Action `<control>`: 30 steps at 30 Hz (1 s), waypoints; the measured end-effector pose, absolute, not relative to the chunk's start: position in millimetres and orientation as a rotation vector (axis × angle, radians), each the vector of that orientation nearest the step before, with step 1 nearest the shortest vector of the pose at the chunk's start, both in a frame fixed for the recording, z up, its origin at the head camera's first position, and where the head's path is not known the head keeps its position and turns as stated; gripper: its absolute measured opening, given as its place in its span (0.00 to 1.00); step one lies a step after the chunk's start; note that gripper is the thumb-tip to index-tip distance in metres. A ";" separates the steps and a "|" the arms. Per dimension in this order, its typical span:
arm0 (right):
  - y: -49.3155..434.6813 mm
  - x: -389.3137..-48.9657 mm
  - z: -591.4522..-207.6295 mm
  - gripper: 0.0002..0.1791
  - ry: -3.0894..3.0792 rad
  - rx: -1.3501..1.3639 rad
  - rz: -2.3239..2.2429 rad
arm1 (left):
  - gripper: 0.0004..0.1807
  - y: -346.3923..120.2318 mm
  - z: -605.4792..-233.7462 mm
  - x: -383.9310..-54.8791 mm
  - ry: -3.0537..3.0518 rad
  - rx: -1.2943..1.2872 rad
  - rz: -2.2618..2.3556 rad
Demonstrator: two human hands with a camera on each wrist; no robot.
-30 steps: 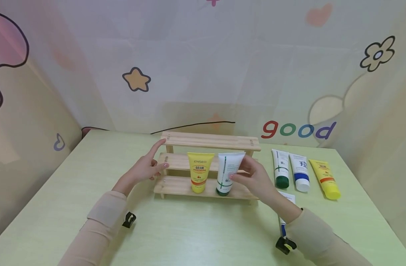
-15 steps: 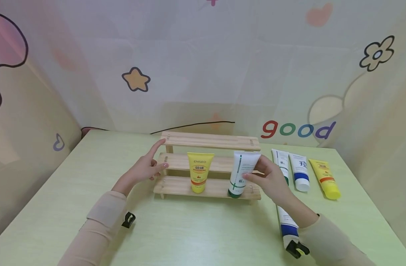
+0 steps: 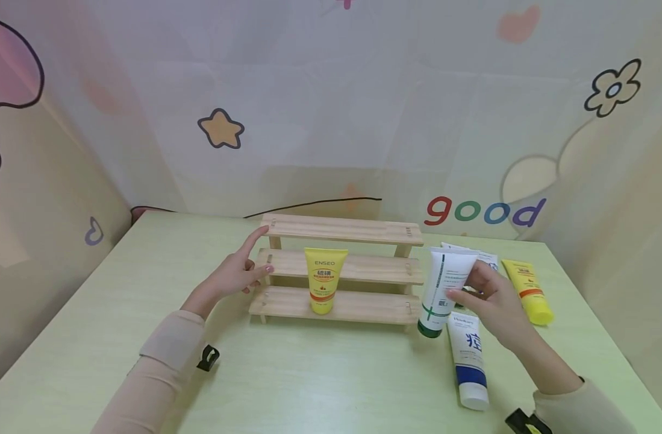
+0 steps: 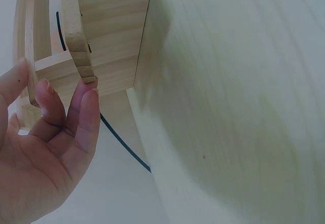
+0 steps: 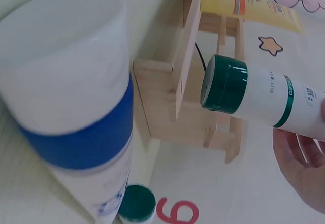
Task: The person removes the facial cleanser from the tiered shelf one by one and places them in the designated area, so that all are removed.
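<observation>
My right hand (image 3: 499,307) holds a white squeeze tube (image 3: 449,286) with a green cap, thumb in front and fingers behind. The tube hangs cap down, tilted, just off the right end of a three-tier wooden rack (image 3: 368,312). In the right wrist view its green cap (image 5: 225,84) points toward the rack. On the rack's lowest tier a yellow tube (image 3: 325,280) stands upright on its cap. My left hand (image 3: 233,277) touches the rack's left end, index fingertip at the top tier and thumb at the middle one. Loosely bent fingers (image 4: 89,117) show below a board end in the left wrist view.
A white tube with a blue band (image 3: 468,361) lies right of the rack, near the right hand. Farther back lie a yellow tube (image 3: 530,292) and white tubes, partly hidden by the right hand and its tube. A printed curtain (image 3: 331,120) closes off the table's back.
My right hand has lifted the green-capped tube away from the lowest tier and carried it right, past the rack's end. The blue-banded tube is now uncovered. My left hand has stayed put.
</observation>
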State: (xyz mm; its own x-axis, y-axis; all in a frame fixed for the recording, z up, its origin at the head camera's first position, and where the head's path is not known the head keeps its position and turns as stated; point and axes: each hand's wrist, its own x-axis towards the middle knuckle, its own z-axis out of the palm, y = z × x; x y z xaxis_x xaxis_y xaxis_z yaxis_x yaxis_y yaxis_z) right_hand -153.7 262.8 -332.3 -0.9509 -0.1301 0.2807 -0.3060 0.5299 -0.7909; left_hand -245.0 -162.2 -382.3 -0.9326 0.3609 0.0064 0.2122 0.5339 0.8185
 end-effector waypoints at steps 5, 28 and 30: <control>282.6 -145.3 -331.0 0.22 -2.592 0.311 1.311 | 0.45 -161.6 -381.4 -244.4 2.604 0.487 1.357; 358.6 -133.4 -349.6 0.33 -2.860 0.030 1.472 | 0.44 -162.3 -384.1 -245.6 2.609 0.494 1.343; 362.9 -134.1 -354.6 0.35 -2.921 -0.037 1.520 | 0.44 -162.3 -383.6 -245.8 2.611 0.489 1.340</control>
